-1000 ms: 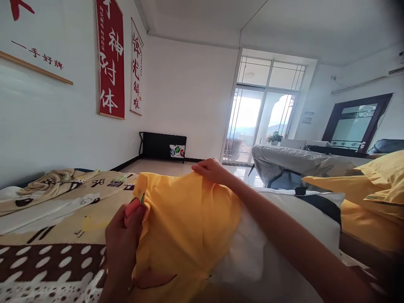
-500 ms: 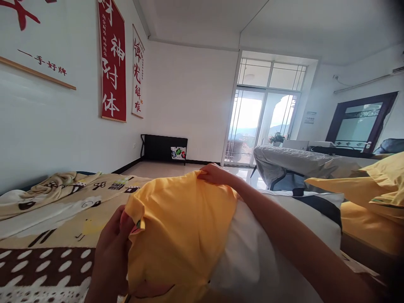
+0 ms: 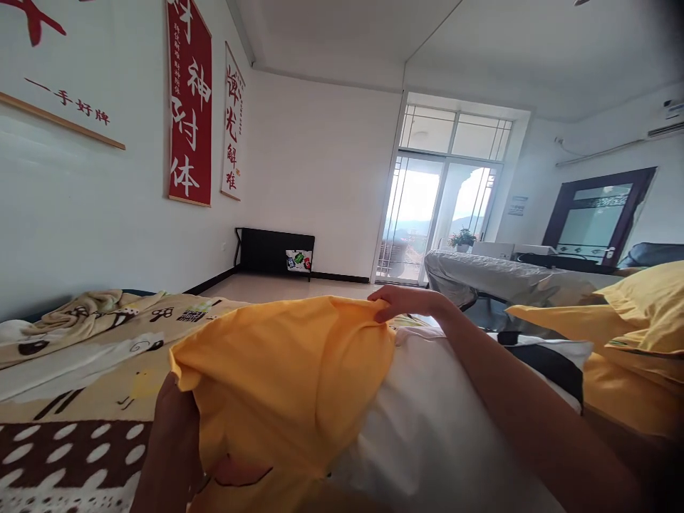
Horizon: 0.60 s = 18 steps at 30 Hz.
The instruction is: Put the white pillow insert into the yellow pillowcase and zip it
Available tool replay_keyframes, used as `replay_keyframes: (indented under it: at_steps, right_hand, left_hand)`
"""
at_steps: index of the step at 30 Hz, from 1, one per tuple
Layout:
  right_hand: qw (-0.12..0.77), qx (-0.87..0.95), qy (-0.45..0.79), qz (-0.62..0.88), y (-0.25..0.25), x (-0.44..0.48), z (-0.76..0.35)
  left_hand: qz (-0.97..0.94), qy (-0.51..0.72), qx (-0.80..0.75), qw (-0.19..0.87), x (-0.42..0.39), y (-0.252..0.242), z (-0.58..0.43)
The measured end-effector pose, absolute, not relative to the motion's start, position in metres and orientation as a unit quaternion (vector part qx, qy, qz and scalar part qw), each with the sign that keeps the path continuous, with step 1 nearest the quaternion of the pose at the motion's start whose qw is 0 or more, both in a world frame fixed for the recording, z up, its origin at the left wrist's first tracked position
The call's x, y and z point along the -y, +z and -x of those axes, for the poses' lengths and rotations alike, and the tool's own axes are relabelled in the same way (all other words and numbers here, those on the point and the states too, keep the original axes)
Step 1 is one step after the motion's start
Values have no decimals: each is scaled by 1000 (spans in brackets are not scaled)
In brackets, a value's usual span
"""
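Observation:
A yellow pillowcase (image 3: 272,370) covers the left part of a white pillow (image 3: 417,427) in front of me. My right hand (image 3: 403,303) pinches the far edge of the pillowcase, close to where the white begins. At the left end, my left hand (image 3: 174,427) grips a corner of the cloth, its fingers mostly hidden behind the fabric. Near the bottom of the case a pinkish print with a dark line shows. Both hands are closed on the same cloth, which is stretched between them.
A patterned blanket (image 3: 90,392) spreads out on the left. More yellow bedding (image 3: 635,363) and a black-and-white piece (image 3: 550,363) lie at right. Beyond stand a plastic-covered table (image 3: 496,274) and a black folded frame (image 3: 261,249) against the wall.
My right hand has moved right, pulling the pillowcase edge with it. My left hand has shifted left and slightly down, so the cloth is stretched wider. The view has turned slightly.

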State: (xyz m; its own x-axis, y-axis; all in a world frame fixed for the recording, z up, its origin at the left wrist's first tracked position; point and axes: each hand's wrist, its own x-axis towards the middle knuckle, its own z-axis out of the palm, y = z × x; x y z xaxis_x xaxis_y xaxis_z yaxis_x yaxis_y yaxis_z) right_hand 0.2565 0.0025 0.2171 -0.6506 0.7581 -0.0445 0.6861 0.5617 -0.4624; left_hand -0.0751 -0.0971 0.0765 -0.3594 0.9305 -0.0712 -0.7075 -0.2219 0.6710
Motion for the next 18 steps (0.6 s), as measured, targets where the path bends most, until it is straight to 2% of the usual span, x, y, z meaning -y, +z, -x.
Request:
replay_keyframes:
  at_steps: [2, 4, 11, 13, 16, 18]
  right_hand:
    - [113, 866, 235, 426, 214, -2, -256]
    - [146, 861, 191, 449, 212, -3, -254]
    - [285, 777, -179, 531, 212, -11, -248]
    - [247, 784, -196, 534, 210, -11, -252]
    - [74, 851, -69, 515, 208, -10, -264]
    - [1, 872, -13, 489, 208, -6, -273]
  left_hand:
    - [-159, 767, -324, 531, 97, 76, 77]
    - [-167, 776, -324, 514, 98, 76, 78]
    - [-206, 730, -325, 565, 89, 69, 80]
    - [-197, 729, -302, 582, 84, 67, 83]
    - [-194, 725, -270, 603, 73, 60, 89]
    - [-177, 725, -268, 610, 63, 53, 95]
